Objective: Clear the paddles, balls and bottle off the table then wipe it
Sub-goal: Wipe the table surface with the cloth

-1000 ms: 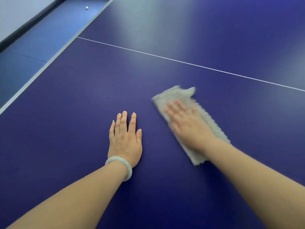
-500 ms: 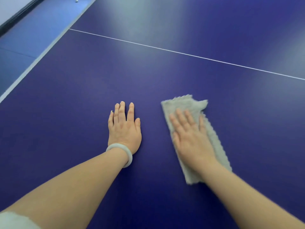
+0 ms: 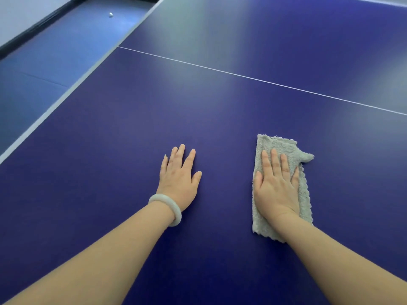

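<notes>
A dark blue table-tennis table (image 3: 123,133) fills the view, crossed by a thin white line. A grey folded cloth (image 3: 277,146) lies flat on it at the right. My right hand (image 3: 275,186) presses flat on the cloth, fingers spread, covering its middle. My left hand (image 3: 179,179), with a pale bangle on the wrist, rests flat on the bare table about a hand's width to the left of the cloth, holding nothing. No paddles or bottle are in view.
The table's pale left edge (image 3: 72,86) runs diagonally up the left side. Beyond it is blue floor with a small white ball (image 3: 110,14) lying far off, and a dark skirting along a light wall at top left.
My right hand has slid the cloth toward me and to the right, away from the white line. My left hand stays flat on the table.
</notes>
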`<state>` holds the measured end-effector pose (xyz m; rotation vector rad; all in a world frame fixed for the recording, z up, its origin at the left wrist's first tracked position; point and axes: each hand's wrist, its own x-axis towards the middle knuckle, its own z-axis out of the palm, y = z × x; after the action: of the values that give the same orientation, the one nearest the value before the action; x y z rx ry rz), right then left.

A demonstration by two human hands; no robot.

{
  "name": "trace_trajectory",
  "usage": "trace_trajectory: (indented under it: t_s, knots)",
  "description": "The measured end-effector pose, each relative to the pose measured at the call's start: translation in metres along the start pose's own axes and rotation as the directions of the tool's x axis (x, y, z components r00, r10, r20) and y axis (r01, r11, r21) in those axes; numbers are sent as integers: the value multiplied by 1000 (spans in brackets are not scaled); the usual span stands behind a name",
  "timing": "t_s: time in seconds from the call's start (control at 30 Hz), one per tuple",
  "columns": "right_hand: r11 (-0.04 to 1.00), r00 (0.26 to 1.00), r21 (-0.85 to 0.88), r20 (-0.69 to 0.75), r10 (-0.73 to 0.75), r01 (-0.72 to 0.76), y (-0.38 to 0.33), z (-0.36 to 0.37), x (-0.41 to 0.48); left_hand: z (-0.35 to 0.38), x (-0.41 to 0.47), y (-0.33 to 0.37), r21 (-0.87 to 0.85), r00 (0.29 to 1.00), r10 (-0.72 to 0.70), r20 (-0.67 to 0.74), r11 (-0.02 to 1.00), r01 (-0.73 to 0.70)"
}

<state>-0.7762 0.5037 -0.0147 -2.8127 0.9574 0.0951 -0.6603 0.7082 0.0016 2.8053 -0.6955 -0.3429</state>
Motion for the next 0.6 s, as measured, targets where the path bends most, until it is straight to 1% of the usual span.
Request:
trace_trajectory:
  t_s: [0.03,0.13,0.17,0.27,0.37,0.4,0.43,0.47,0.5,0.53,0.57,0.6]
  knots:
    - [1000,1000,4,-2,1,-1,0,0,-1,-1,-18,-17,41,999,-42,-9,998,42]
    - [1000,1000,-3,4,-2,2,-1,-3,-1,-7,-77,-72,113,969,-240,-57,963,245]
    - [1000,1000,-4,4,-3,3,-1,-4,2,-8,-95,-86,126,959,-274,-70,952,281]
    - [1000,1000,-2,10,12,-12,-7,-8,17,-5,-127,-106,201,965,-248,-86,944,261]
    - [999,998,16,36,42,-43,-27,-11,38,1,-129,-107,224,961,-255,-106,936,273]
    - [1000,999,11,40,26,-27,-38,-11,43,2,-128,-107,231,959,-255,-122,932,278]
    - [1000,999,1,46,-19,19,-53,-10,46,4,-127,-107,239,959,-252,-130,931,277]
    - [995,994,-10,57,-97,98,-68,-10,44,6,-127,-108,240,960,-247,-130,932,272]
    - [977,975,-29,68,-210,212,-85,-8,36,7,-128,-109,233,961,-245,-124,935,268]
    - [934,934,-45,72,-351,354,-101,-4,22,7,-129,-109,224,962,-247,-121,937,269]
    - [865,866,-55,72,-495,499,-112,2,2,6,-129,-109,220,962,-246,-122,938,268]
    - [774,775,-58,98,-624,631,-115,7,-24,5,-129,-109,219,962,-244,-122,939,266]
